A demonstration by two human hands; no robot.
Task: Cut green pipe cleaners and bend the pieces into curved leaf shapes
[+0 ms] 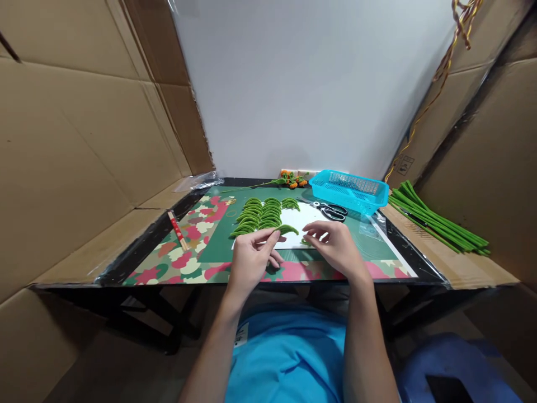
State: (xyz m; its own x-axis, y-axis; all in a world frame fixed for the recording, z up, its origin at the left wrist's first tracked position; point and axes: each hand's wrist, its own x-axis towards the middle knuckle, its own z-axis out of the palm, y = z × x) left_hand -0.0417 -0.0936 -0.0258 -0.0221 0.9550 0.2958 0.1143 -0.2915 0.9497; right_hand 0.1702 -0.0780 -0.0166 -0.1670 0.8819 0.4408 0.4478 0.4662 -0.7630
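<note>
My left hand (254, 254) is closed, pinching one end of a curved green fuzzy pipe-cleaner leaf (288, 229) between thumb and forefinger. The leaf's other end points right, toward my right hand (333, 246). That hand hovers over the white paper, fingers bent and thumb slightly apart from them. A small green piece (305, 242) shows just below its thumb tip; whether it is touched I cannot tell. Beyond my hands, similar curved green leaves (271, 211) lie in stacked columns on the white paper (308, 215), with a shorter group (291, 203) at the right.
Black-handled scissors (333, 211) lie by a blue plastic basket (350, 193). Orange flowers on a green stem (292, 179) rest at the back. Green pipe cleaners (440, 221) are bundled at right. A red-wrapped stick (178, 229) lies left on the patterned mat (168, 263). Cardboard walls flank the table.
</note>
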